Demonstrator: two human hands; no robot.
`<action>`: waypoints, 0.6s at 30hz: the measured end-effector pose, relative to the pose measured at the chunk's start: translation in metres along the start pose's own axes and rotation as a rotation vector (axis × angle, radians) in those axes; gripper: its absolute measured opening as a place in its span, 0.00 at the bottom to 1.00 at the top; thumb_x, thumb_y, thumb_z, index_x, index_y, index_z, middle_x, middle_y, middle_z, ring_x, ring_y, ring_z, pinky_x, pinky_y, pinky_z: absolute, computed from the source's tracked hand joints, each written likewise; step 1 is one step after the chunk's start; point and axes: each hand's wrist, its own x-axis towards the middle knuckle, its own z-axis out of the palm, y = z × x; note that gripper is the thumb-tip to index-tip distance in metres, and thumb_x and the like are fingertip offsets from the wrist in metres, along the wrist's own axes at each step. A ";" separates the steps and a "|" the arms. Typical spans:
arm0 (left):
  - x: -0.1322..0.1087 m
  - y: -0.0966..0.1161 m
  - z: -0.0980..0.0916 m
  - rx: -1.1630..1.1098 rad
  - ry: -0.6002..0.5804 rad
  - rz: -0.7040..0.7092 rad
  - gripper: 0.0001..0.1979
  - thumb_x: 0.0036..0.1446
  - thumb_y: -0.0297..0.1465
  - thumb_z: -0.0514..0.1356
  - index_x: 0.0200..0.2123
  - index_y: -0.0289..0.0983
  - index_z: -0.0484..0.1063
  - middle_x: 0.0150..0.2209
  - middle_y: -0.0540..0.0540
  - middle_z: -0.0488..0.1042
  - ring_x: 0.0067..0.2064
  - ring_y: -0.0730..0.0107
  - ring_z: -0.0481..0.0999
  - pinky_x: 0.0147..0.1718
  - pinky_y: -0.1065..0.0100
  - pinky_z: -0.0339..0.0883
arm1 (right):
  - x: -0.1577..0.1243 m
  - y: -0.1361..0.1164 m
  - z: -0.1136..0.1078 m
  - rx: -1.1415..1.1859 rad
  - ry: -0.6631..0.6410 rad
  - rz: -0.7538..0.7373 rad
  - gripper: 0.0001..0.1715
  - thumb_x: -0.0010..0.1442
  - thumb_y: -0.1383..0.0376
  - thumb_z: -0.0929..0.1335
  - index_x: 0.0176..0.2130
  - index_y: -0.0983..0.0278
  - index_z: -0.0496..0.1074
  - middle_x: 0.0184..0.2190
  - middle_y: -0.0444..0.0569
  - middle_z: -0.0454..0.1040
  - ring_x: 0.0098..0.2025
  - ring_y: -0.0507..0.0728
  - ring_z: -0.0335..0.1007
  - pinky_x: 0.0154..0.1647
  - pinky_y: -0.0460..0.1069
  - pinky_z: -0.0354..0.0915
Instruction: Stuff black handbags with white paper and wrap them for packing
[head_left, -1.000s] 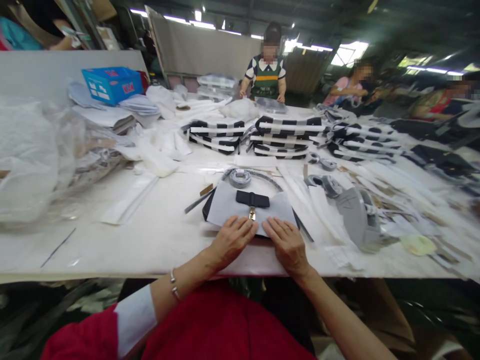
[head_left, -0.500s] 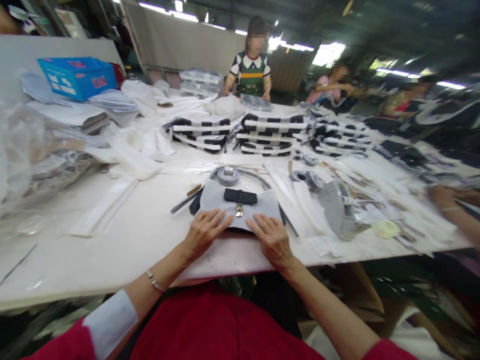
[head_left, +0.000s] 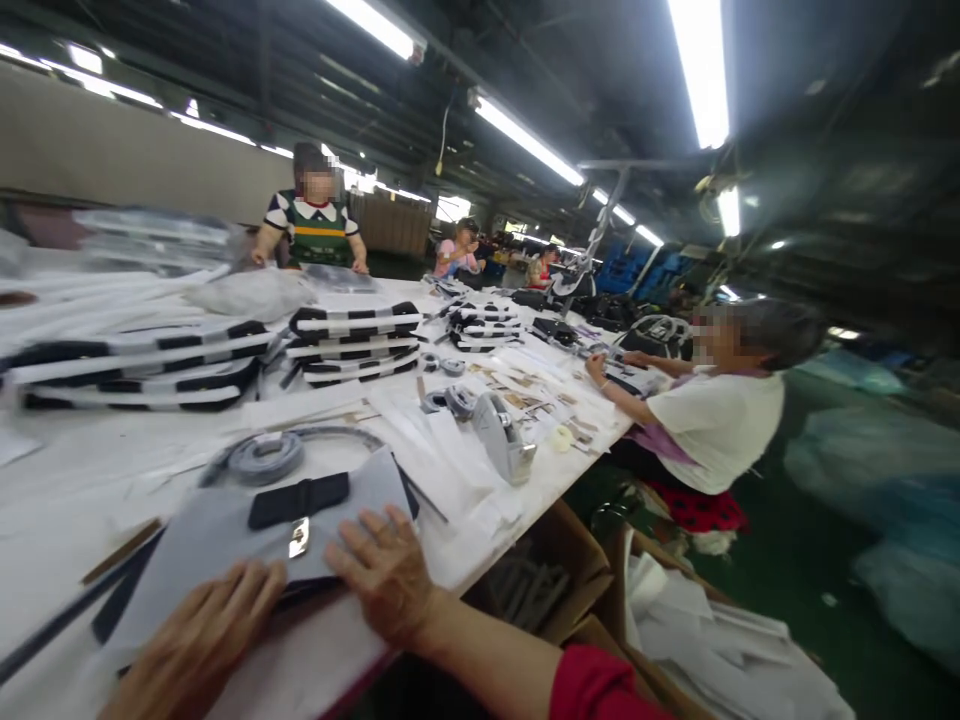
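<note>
In the head view, a black handbag (head_left: 274, 507) lies near the worktable's (head_left: 448, 548) edge, partly under a grey sheet (head_left: 187, 530). Left hand (head_left: 199, 640) and right hand (head_left: 386, 575) spread flat either side of the gold clasp (head_left: 298, 538), pinching nothing, apparently to keep the sheet smooth.

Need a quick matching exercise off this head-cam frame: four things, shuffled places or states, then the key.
Things:
1. clasp
2. coiled strap
3. right hand
4. cardboard box

Places or states:
A. fingers spread on the pale grey bag
B. lower than the tabletop, past its edge
C. gold-coloured, at the black tab's near side
D. rolled up, at the bag's far side

Pairs: 1-C, 2-D, 3-A, 4-B
</note>
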 end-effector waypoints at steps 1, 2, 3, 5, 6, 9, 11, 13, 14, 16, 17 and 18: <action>0.004 -0.002 -0.005 0.042 -0.022 0.047 0.23 0.53 0.15 0.48 0.44 0.37 0.75 0.43 0.40 0.77 0.44 0.55 0.75 0.46 0.56 0.66 | 0.002 -0.004 -0.003 0.008 -0.010 0.000 0.22 0.66 0.62 0.63 0.59 0.60 0.66 0.61 0.48 0.68 0.65 0.62 0.55 0.66 0.62 0.51; 0.009 -0.004 -0.012 0.076 -0.053 0.076 0.22 0.53 0.14 0.48 0.44 0.36 0.75 0.41 0.40 0.76 0.42 0.57 0.75 0.45 0.57 0.66 | 0.004 -0.008 -0.005 0.019 -0.022 0.003 0.25 0.65 0.60 0.65 0.59 0.64 0.65 0.61 0.52 0.67 0.67 0.63 0.53 0.68 0.63 0.48; 0.014 -0.006 -0.018 0.086 -0.091 0.107 0.22 0.54 0.14 0.49 0.45 0.35 0.74 0.41 0.41 0.76 0.40 0.60 0.74 0.43 0.59 0.66 | 0.006 -0.013 -0.006 0.031 -0.036 0.016 0.30 0.63 0.58 0.67 0.61 0.68 0.64 0.62 0.57 0.66 0.67 0.65 0.51 0.68 0.64 0.47; 0.024 -0.007 -0.029 0.081 -0.136 0.091 0.21 0.55 0.15 0.49 0.47 0.33 0.73 0.40 0.41 0.75 0.37 0.62 0.73 0.41 0.61 0.65 | 0.009 -0.020 -0.008 0.050 -0.053 0.061 0.44 0.57 0.55 0.72 0.63 0.73 0.59 0.62 0.64 0.64 0.66 0.69 0.52 0.67 0.66 0.47; 0.029 -0.007 -0.034 0.067 -0.164 0.088 0.21 0.56 0.16 0.50 0.49 0.33 0.71 0.40 0.41 0.75 0.37 0.63 0.73 0.41 0.61 0.65 | 0.010 -0.022 -0.008 0.056 -0.056 0.086 0.50 0.53 0.54 0.75 0.65 0.72 0.57 0.62 0.66 0.63 0.65 0.71 0.54 0.66 0.67 0.48; 0.043 -0.010 -0.045 0.023 -0.258 0.070 0.23 0.56 0.18 0.51 0.55 0.33 0.66 0.38 0.42 0.73 0.37 0.63 0.72 0.39 0.61 0.65 | 0.013 -0.021 -0.008 0.052 -0.023 0.115 0.54 0.50 0.56 0.77 0.68 0.62 0.53 0.65 0.61 0.60 0.64 0.72 0.56 0.63 0.69 0.51; 0.051 -0.012 -0.049 0.004 -0.317 0.061 0.27 0.56 0.17 0.51 0.59 0.34 0.63 0.38 0.43 0.73 0.36 0.62 0.72 0.39 0.60 0.65 | 0.015 -0.013 -0.008 0.017 0.032 0.081 0.44 0.57 0.60 0.73 0.67 0.58 0.55 0.65 0.56 0.61 0.64 0.70 0.56 0.62 0.67 0.53; 0.058 -0.014 -0.052 -0.007 -0.363 0.056 0.30 0.55 0.17 0.51 0.62 0.36 0.59 0.38 0.44 0.73 0.36 0.62 0.73 0.38 0.60 0.66 | 0.017 0.000 -0.008 -0.036 0.093 0.032 0.34 0.63 0.67 0.67 0.65 0.57 0.58 0.63 0.54 0.64 0.63 0.66 0.57 0.61 0.64 0.55; 0.061 -0.015 -0.053 -0.011 -0.382 0.053 0.31 0.55 0.18 0.51 0.63 0.37 0.58 0.38 0.44 0.73 0.36 0.62 0.73 0.38 0.60 0.66 | 0.019 0.006 -0.008 -0.058 0.113 0.007 0.31 0.64 0.70 0.65 0.65 0.57 0.60 0.61 0.54 0.66 0.62 0.65 0.59 0.61 0.63 0.55; 0.066 -0.016 -0.055 -0.018 -0.413 0.044 0.32 0.57 0.19 0.52 0.64 0.40 0.57 0.38 0.45 0.73 0.35 0.62 0.73 0.37 0.60 0.66 | 0.023 0.020 -0.008 -0.077 0.117 -0.049 0.28 0.66 0.72 0.62 0.63 0.58 0.61 0.57 0.54 0.70 0.58 0.63 0.63 0.58 0.61 0.57; 0.067 -0.016 -0.055 -0.019 -0.425 0.036 0.32 0.57 0.20 0.52 0.64 0.42 0.57 0.38 0.45 0.73 0.35 0.62 0.73 0.37 0.59 0.67 | 0.025 0.025 -0.008 -0.075 0.106 -0.082 0.27 0.66 0.72 0.62 0.63 0.59 0.63 0.55 0.54 0.72 0.55 0.62 0.66 0.56 0.60 0.59; 0.067 -0.015 -0.056 -0.019 -0.434 0.027 0.31 0.58 0.21 0.52 0.64 0.43 0.57 0.38 0.46 0.74 0.35 0.62 0.74 0.37 0.59 0.67 | 0.027 0.030 -0.008 -0.069 0.093 -0.116 0.26 0.67 0.71 0.62 0.62 0.59 0.64 0.52 0.54 0.74 0.51 0.61 0.68 0.52 0.58 0.61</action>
